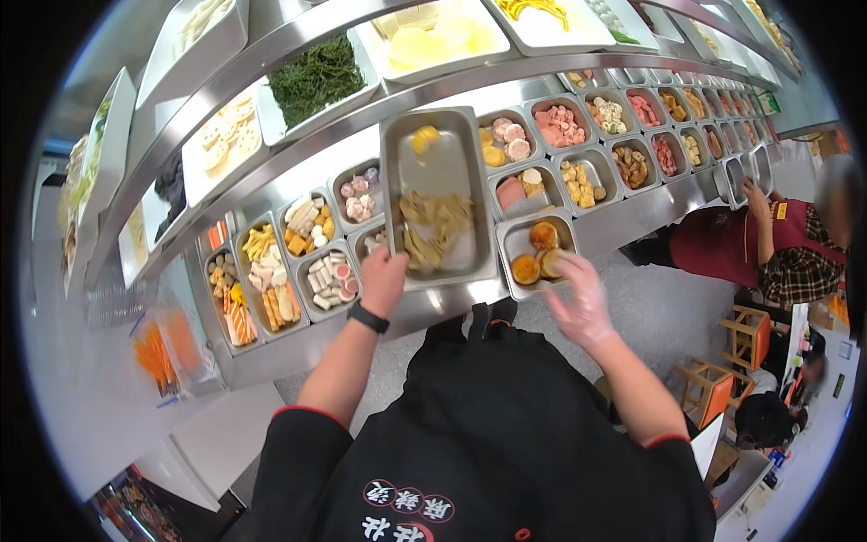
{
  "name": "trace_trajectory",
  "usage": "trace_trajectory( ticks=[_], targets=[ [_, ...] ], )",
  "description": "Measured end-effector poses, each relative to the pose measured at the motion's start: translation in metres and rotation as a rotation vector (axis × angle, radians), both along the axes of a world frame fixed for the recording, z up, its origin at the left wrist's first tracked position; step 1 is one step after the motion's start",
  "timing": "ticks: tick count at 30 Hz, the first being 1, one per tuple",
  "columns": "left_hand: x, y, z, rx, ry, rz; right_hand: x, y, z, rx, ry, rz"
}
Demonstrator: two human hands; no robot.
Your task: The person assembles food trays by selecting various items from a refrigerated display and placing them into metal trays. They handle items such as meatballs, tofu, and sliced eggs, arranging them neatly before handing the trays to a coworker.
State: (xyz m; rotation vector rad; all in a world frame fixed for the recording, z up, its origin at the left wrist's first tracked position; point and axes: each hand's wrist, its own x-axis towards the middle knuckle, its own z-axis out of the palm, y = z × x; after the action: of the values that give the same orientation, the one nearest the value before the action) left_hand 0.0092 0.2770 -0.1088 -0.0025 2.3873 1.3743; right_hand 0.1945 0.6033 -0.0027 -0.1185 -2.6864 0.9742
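Note:
A large steel pan (441,271) lies over the smaller food pans, with pale brownish strips (433,230) and a small yellow piece (424,138) inside. My left hand (384,282), a dark band at its wrist, is closed at the pan's lower left corner, on the rim. To its right, a small steel pan (508,237) holds a few round browned pieces (525,269). Over that pan's front right corner is my right hand (580,303), which looks gloved in clear plastic. Its fingers are spread, the tips beside the nearest round piece; whether they touch it, I cannot tell.
Rows of steel food pans (579,176) line the counter. Above them, a metal-edged shelf (397,86) carries white trays, one with dark green strands (316,77). A co-worker in a maroon vest (741,242) holds a pan at the right. Orange-seated stools (709,395) stand behind.

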Motion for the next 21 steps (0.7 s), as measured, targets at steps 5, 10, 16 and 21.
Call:
trace_trajectory(
  ticks=[5, 10, 16, 21],
  targets=[
    [0.135, 0.016, 0.054, 0.292, -0.011, 0.127, -0.057, -0.051, 0.022, 0.453, -0.158, 0.668],
    [0.211, 0.021, 0.079, 0.205, 0.020, 0.251, -0.042, -0.090, 0.020, 0.416, -0.413, 0.903],
    [0.254, 0.009, 0.098, 0.155, 0.045, 0.333, -0.018, -0.102, 0.035, 0.404, -0.329, 1.031],
    [0.254, -0.002, 0.102, 0.169, 0.142, 0.316, -0.044, -0.090, 0.051, 0.439, -0.152, 0.797]
  ],
)
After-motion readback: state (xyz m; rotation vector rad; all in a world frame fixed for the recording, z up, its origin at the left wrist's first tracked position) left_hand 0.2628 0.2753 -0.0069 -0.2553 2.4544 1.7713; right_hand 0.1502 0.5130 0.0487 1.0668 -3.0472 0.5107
